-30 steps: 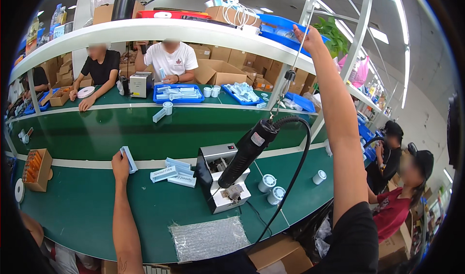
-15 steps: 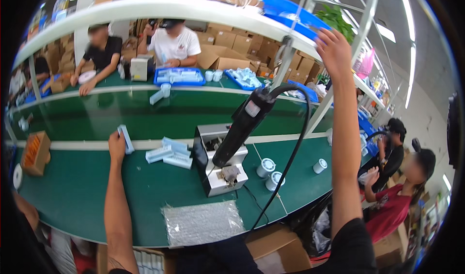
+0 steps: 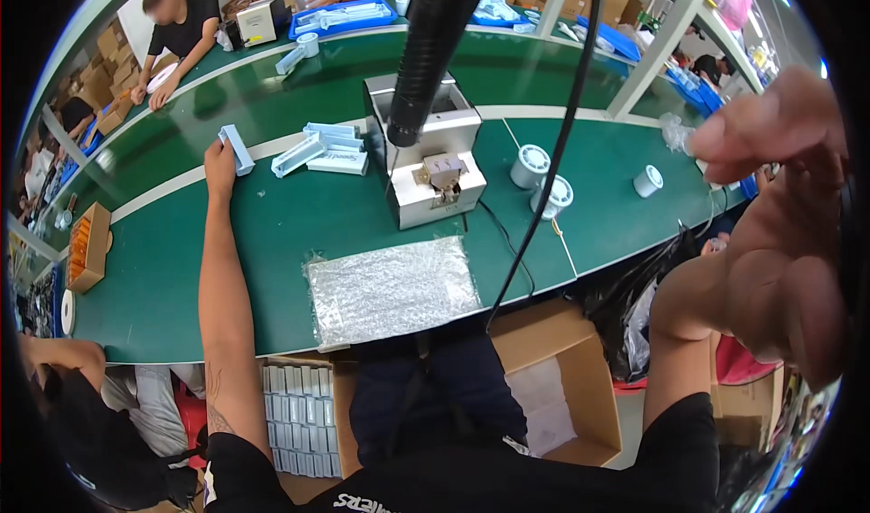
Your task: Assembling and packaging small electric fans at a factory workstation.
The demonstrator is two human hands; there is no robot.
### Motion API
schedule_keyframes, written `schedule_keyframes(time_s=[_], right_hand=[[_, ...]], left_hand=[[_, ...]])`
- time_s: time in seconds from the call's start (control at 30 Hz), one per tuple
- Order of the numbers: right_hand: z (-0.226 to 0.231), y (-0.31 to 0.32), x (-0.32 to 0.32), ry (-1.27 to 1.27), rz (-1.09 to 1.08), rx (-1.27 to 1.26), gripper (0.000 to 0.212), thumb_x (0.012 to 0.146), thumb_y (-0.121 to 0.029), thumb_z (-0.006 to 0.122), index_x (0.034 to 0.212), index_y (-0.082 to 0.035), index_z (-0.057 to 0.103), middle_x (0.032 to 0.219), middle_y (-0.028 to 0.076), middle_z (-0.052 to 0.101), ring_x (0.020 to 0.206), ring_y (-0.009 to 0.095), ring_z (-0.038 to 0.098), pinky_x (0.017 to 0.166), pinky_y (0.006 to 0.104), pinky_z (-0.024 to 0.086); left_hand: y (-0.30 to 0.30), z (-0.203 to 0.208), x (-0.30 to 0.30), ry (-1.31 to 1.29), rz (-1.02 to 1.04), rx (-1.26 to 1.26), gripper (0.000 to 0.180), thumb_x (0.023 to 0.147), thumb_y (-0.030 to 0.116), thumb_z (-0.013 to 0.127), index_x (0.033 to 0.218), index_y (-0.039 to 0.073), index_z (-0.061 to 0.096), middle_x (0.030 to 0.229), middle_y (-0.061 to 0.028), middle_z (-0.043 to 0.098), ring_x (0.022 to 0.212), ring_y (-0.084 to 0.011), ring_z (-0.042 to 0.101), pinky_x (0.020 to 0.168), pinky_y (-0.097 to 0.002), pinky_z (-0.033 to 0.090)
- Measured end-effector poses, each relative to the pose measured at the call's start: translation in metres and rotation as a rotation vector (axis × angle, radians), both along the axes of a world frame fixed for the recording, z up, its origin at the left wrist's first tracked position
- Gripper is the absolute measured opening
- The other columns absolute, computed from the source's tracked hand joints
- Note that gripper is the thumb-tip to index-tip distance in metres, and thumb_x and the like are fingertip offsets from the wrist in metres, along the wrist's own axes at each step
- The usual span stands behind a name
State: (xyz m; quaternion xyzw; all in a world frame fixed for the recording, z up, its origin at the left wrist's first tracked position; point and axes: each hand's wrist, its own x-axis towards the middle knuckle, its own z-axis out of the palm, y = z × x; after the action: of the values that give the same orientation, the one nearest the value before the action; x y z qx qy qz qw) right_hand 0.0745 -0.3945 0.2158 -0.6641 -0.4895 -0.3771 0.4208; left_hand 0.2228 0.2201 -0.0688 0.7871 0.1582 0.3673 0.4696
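Left hand (image 3: 219,161) far out on green table (image 3: 272,241), fingers closed around upright pale blue part (image 3: 237,149). More blue parts (image 3: 319,149) lie just right. Right hand (image 3: 770,214) raised close to camera, loosely curled, holding nothing visible.

My one camera sits on my head and looks steeply down over the green bench (image 3: 272,241), facing away from me. My right hand (image 3: 779,232) looms very near the lens at the right; my left hand (image 3: 220,161) lies far out on the left.
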Motion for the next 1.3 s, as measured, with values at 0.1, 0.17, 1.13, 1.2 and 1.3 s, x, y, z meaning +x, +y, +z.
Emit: schedule_keyframes(time_s=[0.1,0.17,1.13,1.2,1.3], right_hand=[[0.006,-0.011,0.0,-0.045,0.045,0.011,0.075,0.104,-0.058,0.044,0.139,0.008,0.046,0.084,0.022,0.065,0.064,0.026,0.063,0.055,0.0297,0.052],[0.006,-0.016,0.004,-0.042,0.102,0.012,0.078,0.103,-0.061,0.043,0.139,0.008,0.046,0.086,0.023,0.065,0.066,0.026,0.064,0.055,0.0302,0.053],[-0.17,0.062,0.101,0.837,-0.176,0.228,0.058,0.098,-0.031,0.071,0.14,0.002,0.048,0.139,0.022,0.058,0.13,0.032,0.058,0.107,0.0445,0.045],[-0.166,0.07,0.116,0.871,-0.151,0.231,0.066,0.096,-0.035,0.074,0.143,0.002,0.046,0.142,0.022,0.057,0.133,0.033,0.056,0.109,0.0456,0.044],[-0.156,0.087,0.139,0.909,-0.121,0.225,0.084,0.09,-0.044,0.08,0.149,0.002,0.044,0.141,0.023,0.059,0.132,0.032,0.057,0.11,0.0448,0.045]], left_hand=[[-0.009,-0.006,0.012,-0.036,-0.009,0.086,0.039,0.104,0.027,0.054,0.097,-0.009,0.067,0.076,-0.0092,0.064,0.07,-0.0152,0.056,0.065,-0.0369,0.045],[-0.008,-0.011,0.001,-0.048,-0.025,-0.05,0.039,0.106,0.026,0.053,0.093,-0.008,0.067,0.076,-0.0062,0.064,0.069,-0.0138,0.054,0.062,-0.0344,0.043],[-0.293,0.147,-0.128,0.745,-1.188,0.621,0.038,0.097,0.042,0.069,0.097,0.004,0.072,0.079,-0.0105,0.071,0.074,-0.0257,0.068,0.068,-0.0388,0.053],[-0.27,0.153,-0.115,0.724,-1.193,0.567,0.042,0.096,0.045,0.07,0.099,0.003,0.072,0.081,-0.0094,0.072,0.076,-0.0232,0.069,0.068,-0.0375,0.054],[-0.254,0.167,-0.097,1.02,-1.011,0.213,0.06,0.091,0.048,0.078,0.128,0.003,0.066,0.094,-0.0105,0.074,0.083,-0.0178,0.069,0.07,-0.0355,0.057]])
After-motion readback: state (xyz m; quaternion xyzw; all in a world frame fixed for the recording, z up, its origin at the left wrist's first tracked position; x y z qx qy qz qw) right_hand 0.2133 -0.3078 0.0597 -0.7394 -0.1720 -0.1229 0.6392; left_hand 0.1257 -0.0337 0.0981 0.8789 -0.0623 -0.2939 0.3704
